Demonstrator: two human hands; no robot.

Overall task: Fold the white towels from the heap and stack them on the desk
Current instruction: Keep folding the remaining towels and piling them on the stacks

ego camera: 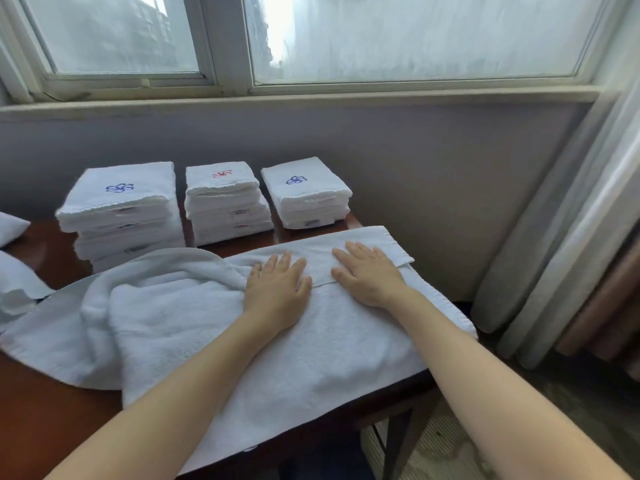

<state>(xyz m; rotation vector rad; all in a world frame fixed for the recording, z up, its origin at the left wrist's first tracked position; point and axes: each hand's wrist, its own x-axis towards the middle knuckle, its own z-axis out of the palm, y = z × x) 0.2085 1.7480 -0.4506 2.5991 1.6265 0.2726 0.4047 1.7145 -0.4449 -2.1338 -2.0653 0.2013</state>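
Smoothing is the step in hand: both palms lie flat on a large white towel (346, 348) spread across the right end of the desk (45, 420), pressing down a fold already laid there. The left hand (277, 289) and the right hand (369, 275) rest side by side, near each other but not touching. Their fingers are straight and spread and point toward the desk's far edge, and neither hand grips anything. A hemmed edge of the towel runs crosswise under the fingers, where one layer has been turned over another.

Toward the desk's left end the same towel is not yet flat. It humps up in a loose, rumpled roll just beside the left hand. Its near side hangs over the desk's front edge.

By my judgement the folding of this piece is only part done. The next move calls for the rumpled left portion to be drawn out and flattened. It would then be brought across onto the pressed right portion with the hems lined up, so that the thick cloth does not bunch inside the fold.

Along the desk's far edge stand three piles of folded towels: the left stack (121, 209), the middle stack (225, 202) and the right stack (306, 195). Each is topped by a small embroidered mark. More white cloth (17, 285) shows at the desk's left end, possibly the heap, though too little of it is in view to tell.
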